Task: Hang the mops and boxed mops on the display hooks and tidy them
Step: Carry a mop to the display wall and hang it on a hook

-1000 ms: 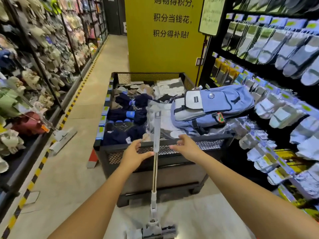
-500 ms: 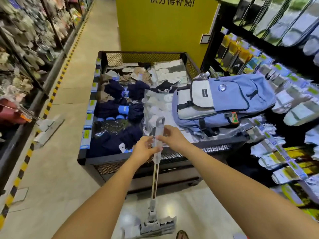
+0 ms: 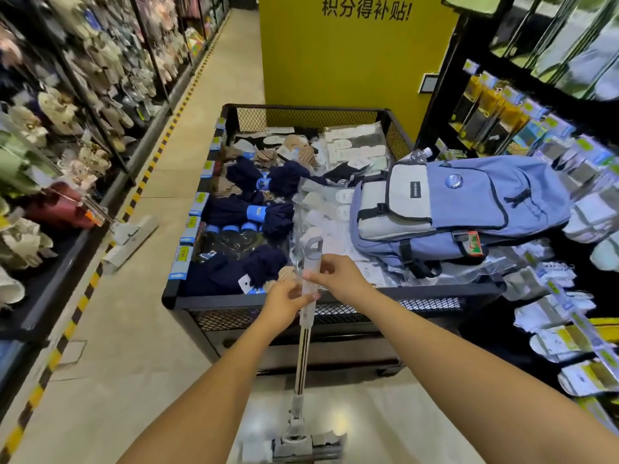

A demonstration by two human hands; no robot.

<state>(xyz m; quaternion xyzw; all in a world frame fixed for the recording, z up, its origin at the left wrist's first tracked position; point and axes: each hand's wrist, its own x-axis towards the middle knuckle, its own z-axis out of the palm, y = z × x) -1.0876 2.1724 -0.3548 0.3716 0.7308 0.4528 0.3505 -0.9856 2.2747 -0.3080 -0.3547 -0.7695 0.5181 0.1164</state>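
**Head view of a shop aisle.** The mop [image 3: 305, 333] stands nearly upright on the pale, glossy floor [image 3: 134, 346]. Its flat head is at the lower edge of the view, and its pole rises in front of the near wall of a black mesh-sided bin [image 3: 214, 301]. The grey grip ends in a hanging loop, is partly wrapped in clear film, and reaches just above the bin's near rim.

The left hand [image 3: 284, 301] curls fingers and thumb round the grip from the left. The right hand [image 3: 338, 272], just above it, pinches the grip from the right with bent fingers.

The bin carries dark blue fabric bundles [image 3: 241, 209] along its left side and pale packed socks [image 3: 351, 145] toward its far right corner. A blue-and-grey backpack [image 3: 469, 209] lies over its right edge. Behind the bin's far wall rises a yellow pillar [image 3: 335, 61] printed with black characters.

Left of the aisle, shelving [image 3: 67, 135] holds slippers. A yellow-and-black stripe [image 3: 83, 293] runs on the floor along its base, where a pale flat item [image 3: 130, 242] leans. Right of the bin, black racks [image 3: 569, 222] carry hanging socks with yellow-green price tags.
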